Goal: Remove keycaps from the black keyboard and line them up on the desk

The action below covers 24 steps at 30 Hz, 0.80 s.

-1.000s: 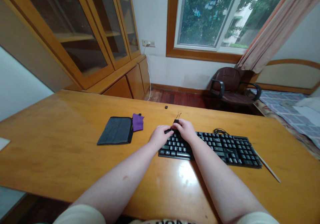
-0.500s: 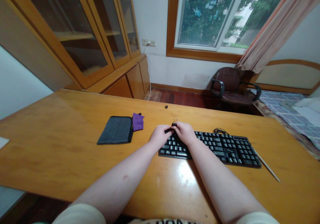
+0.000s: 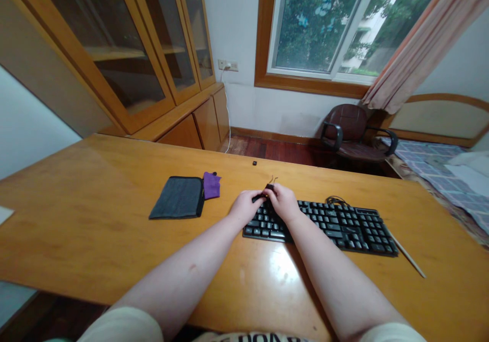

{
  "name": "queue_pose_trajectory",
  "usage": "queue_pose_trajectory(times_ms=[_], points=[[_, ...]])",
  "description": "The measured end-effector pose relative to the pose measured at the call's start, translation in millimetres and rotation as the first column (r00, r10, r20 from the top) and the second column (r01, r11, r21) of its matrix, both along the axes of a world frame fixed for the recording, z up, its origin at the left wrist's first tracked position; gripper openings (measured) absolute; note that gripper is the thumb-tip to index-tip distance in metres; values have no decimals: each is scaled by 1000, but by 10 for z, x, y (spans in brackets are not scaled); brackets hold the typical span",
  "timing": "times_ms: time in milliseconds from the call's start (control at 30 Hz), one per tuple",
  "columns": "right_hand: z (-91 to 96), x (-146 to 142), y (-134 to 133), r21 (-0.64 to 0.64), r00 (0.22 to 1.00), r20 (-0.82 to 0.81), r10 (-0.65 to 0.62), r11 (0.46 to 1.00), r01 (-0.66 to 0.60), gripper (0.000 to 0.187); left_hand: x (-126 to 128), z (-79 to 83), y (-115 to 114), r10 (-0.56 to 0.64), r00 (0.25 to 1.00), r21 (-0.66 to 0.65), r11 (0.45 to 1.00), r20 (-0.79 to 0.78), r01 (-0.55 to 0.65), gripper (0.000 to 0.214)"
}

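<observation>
Above the left end of the black keyboard (image 3: 336, 226), my two hands are close together. My right hand (image 3: 282, 202) is closed on a small black wire keycap puller (image 3: 269, 186), its two thin prongs pointing up and away. Beside it, my left hand (image 3: 246, 205) has its fingers pinched at a short dark piece (image 3: 257, 198). Whether that piece is part of the puller, a separate item or the keyboard's corner, I cannot tell. My hands cover the keyboard's upper left keys. A small black piece like a keycap (image 3: 254, 163) lies near the far table edge.
On the wooden table (image 3: 95, 250), a dark grey zip pouch (image 3: 178, 197) lies left of my hands, with a purple cloth (image 3: 212, 185) against it. A thin pale stick (image 3: 408, 256) rests by the keyboard's right end. Beyond the table stands a brown armchair (image 3: 346, 128).
The puller has tilted, its prongs moving slightly up and to the right. Both hands stay in nearly the same place over the keyboard.
</observation>
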State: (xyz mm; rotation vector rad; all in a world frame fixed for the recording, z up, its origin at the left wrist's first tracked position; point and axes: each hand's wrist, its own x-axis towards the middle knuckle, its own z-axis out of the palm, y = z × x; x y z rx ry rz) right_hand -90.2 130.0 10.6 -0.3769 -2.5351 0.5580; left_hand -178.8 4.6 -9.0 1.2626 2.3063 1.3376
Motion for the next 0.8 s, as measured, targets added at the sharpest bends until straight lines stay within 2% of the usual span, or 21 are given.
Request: queue_pose_trajectory(times_ms=[167, 233, 400, 500, 667, 800], points=[[15, -19, 26, -179, 998, -51, 28, 983, -37, 23, 3, -14, -10, 74, 993, 34, 997, -92, -71, 26], [21, -20, 37, -249, 994, -95, 47, 966, -69, 23, 2, -1, -15, 71, 990, 63, 996, -118, -63, 27], [17, -21, 58, -351, 988, -145, 53, 931, -102, 21, -8, 23, -24, 58, 997, 82, 995, -51, -54, 27], [18, -24, 64, -417, 976, -187, 115, 890, -185, 19, -14, 20, -34, 79, 997, 108, 991, -11, -78, 25], [61, -18, 55, -414, 932, -236, 275, 839, -352, 18, -24, 2, -44, 100, 994, 151, 983, 47, -106, 21], [16, -38, 56, -447, 929, -248, 274, 818, -361, 18, -43, -23, -37, 98, 989, 163, 980, 111, -115, 22]])
